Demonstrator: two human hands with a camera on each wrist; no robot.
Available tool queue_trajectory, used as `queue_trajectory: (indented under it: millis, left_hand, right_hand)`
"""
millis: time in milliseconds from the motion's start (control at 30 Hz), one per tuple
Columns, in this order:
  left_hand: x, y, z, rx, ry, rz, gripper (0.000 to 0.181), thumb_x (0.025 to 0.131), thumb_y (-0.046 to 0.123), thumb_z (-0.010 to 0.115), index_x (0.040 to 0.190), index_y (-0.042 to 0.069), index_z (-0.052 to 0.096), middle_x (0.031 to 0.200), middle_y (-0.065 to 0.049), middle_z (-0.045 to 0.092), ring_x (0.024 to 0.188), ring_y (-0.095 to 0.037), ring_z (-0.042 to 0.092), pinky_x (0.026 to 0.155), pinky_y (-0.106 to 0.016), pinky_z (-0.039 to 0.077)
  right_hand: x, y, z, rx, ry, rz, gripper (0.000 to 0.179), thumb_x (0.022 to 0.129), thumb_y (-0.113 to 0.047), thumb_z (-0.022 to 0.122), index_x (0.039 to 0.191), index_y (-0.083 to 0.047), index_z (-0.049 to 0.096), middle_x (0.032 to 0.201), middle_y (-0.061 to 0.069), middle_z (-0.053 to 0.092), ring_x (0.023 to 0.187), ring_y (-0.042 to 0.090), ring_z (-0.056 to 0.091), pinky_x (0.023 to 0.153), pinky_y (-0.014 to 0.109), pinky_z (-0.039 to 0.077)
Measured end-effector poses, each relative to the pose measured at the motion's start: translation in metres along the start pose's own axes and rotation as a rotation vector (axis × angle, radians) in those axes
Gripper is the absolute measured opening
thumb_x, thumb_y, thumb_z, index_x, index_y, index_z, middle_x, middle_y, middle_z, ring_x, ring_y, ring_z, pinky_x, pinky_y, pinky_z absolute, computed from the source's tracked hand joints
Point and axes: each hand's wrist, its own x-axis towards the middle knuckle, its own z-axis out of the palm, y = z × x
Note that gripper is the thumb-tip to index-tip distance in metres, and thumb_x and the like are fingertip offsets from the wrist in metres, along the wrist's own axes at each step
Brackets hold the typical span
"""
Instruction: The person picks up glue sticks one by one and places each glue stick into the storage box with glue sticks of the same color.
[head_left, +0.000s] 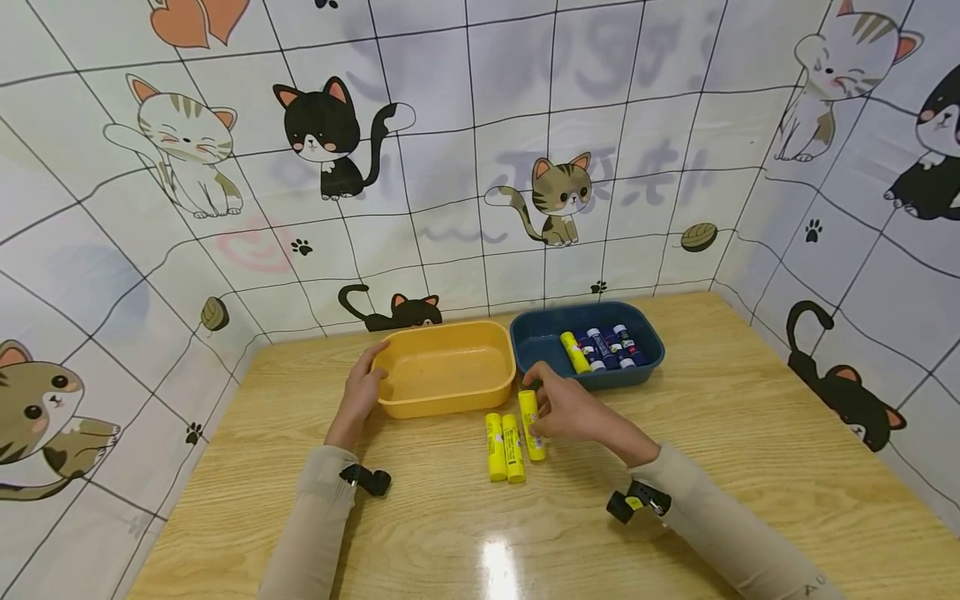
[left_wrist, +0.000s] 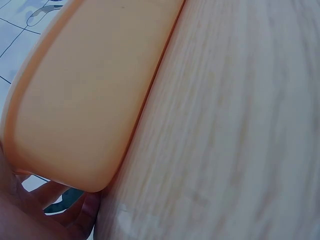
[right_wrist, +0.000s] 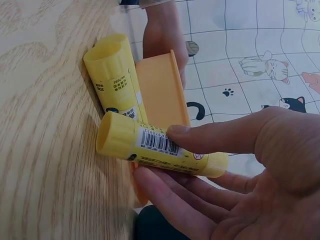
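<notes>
My right hand (head_left: 567, 407) pinches a yellow glue stick (right_wrist: 159, 145) between thumb and fingers, its barcode label facing the right wrist camera. Just left of it, two more yellow glue sticks (head_left: 504, 447) stand side by side on the wooden table. At the left end of a yellow-orange plastic basin (head_left: 442, 407), my left hand (head_left: 362, 387) grips the rim; in the left wrist view its fingers (left_wrist: 80, 212) curl against the outside of the end wall. No objects lie in this basin.
A dark blue basin (head_left: 617, 381) stands right beside the yellow-orange one. It holds one yellow glue stick (head_left: 575, 352) and several dark blue tubes with white caps (head_left: 600, 342). Behind the table (head_left: 420, 517) hangs a white cat-patterned cloth (head_left: 450, 192), which also runs along both sides.
</notes>
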Motion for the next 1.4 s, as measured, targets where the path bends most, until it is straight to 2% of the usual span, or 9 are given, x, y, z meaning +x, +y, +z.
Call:
queue_trajectory:
  millis: [200,533,667,767,933,1133,1300,1400]
  left_hand:
    - [-0.002,0.001,-0.002,0.002,0.009,0.003,0.060,0.100,0.005,0.040,0.158,0.018,0.043,0.171,-0.010,0.027,0.161,-0.030,0.018,0.130,-0.051,0.018]
    - [0.001,0.000,0.001,-0.011,-0.002,0.017,0.059,0.100,0.005,0.041,0.158,0.017,0.043,0.171,-0.011,0.027,0.161,-0.030,0.018,0.130,-0.050,0.018]
    - [0.001,0.001,0.001,-0.005,-0.004,0.014,0.059,0.101,0.006,0.041,0.159,0.019,0.042,0.172,-0.010,0.025,0.161,-0.030,0.017,0.129,-0.051,0.019]
    - [0.000,0.000,0.000,-0.006,0.005,0.010,0.059,0.101,0.007,0.041,0.159,0.020,0.043,0.172,-0.009,0.026,0.161,-0.030,0.018,0.129,-0.051,0.020]
    - [0.000,-0.001,-0.001,-0.004,0.008,0.014,0.060,0.100,0.005,0.041,0.158,0.017,0.043,0.171,-0.011,0.027,0.160,-0.031,0.019,0.129,-0.051,0.020]
    - [0.000,-0.001,-0.001,-0.004,0.009,0.015,0.059,0.101,0.006,0.041,0.158,0.018,0.043,0.171,-0.011,0.027,0.161,-0.031,0.019,0.129,-0.051,0.020]
    - [0.000,-0.001,-0.002,-0.021,0.008,0.024,0.058,0.101,0.005,0.040,0.158,0.017,0.044,0.171,-0.011,0.028,0.161,-0.030,0.020,0.130,-0.050,0.019]
    - [-0.001,0.000,-0.002,-0.024,0.012,0.025,0.058,0.101,0.005,0.041,0.157,0.017,0.044,0.171,-0.011,0.028,0.160,-0.030,0.020,0.130,-0.050,0.019]
  right_hand:
    - [0.001,-0.004,-0.002,-0.049,0.009,-0.032,0.059,0.084,-0.007,0.082,0.135,-0.013,0.054,0.110,0.010,0.069,0.100,0.022,0.068,0.083,0.039,0.061]
    - [0.005,-0.013,-0.024,-0.011,0.068,-0.133,0.059,0.090,-0.016,0.078,0.143,-0.014,0.051,0.106,0.009,0.072,0.094,0.020,0.069,0.076,0.035,0.060]
    - [0.020,-0.028,-0.036,0.036,0.048,-0.168,0.059,0.092,-0.014,0.075,0.145,-0.010,0.048,0.109,0.015,0.072,0.087,0.022,0.072,0.072,0.034,0.062]
    - [0.037,-0.040,-0.044,0.076,0.006,-0.162,0.059,0.095,-0.011,0.072,0.147,-0.006,0.045,0.112,0.022,0.070,0.084,0.031,0.075,0.073,0.038,0.063]
    - [0.076,-0.056,-0.054,0.066,-0.067,-0.089,0.054,0.096,-0.009,0.070,0.144,-0.007,0.045,0.116,0.024,0.069,0.088,0.032,0.075,0.082,0.046,0.063]
    - [0.120,-0.068,-0.055,-0.086,-0.156,0.053,0.055,0.094,-0.008,0.072,0.143,-0.006,0.047,0.122,0.022,0.065,0.090,0.025,0.074,0.080,0.035,0.064]
    - [0.142,-0.069,-0.047,-0.193,-0.199,0.140,0.058,0.094,-0.008,0.073,0.146,0.001,0.049,0.125,0.021,0.065,0.087,0.025,0.076,0.079,0.033,0.063]
    - [0.152,-0.068,-0.038,-0.266,-0.191,0.166,0.044,0.094,-0.009,0.073,0.134,0.003,0.061,0.117,0.019,0.071,0.084,0.024,0.077,0.078,0.033,0.064]
